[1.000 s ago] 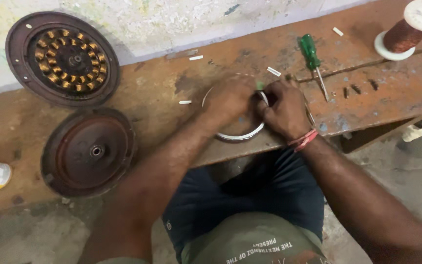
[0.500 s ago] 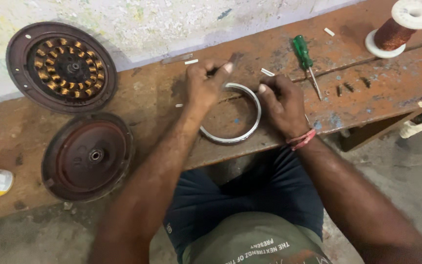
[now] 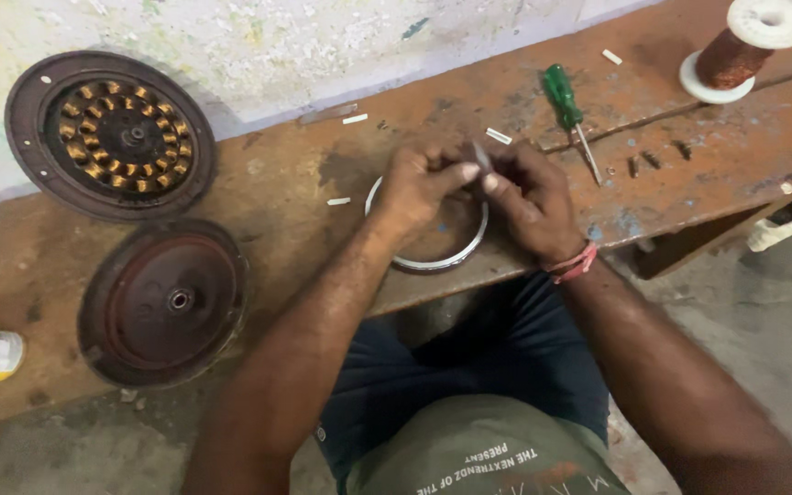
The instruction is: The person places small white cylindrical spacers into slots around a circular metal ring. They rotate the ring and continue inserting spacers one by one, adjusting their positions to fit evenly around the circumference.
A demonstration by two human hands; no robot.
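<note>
Grey, a small thin strip (image 3: 481,156) is being pinched between both hands at the centre of the frame, left hand (image 3: 423,188) and right hand (image 3: 529,197) fingers clamping on it above a metal ring (image 3: 433,261) lying on the rusty tabletop (image 3: 304,211). Judging by this, fitting the strip is underway; steady fingertip alignment seems needed. A green screwdriver (image 3: 566,110) is lying upper right, two motor discs (image 3: 107,133) at left.

Both hands (image 3: 478,188) over metal ring (image 3: 433,261)
</note>
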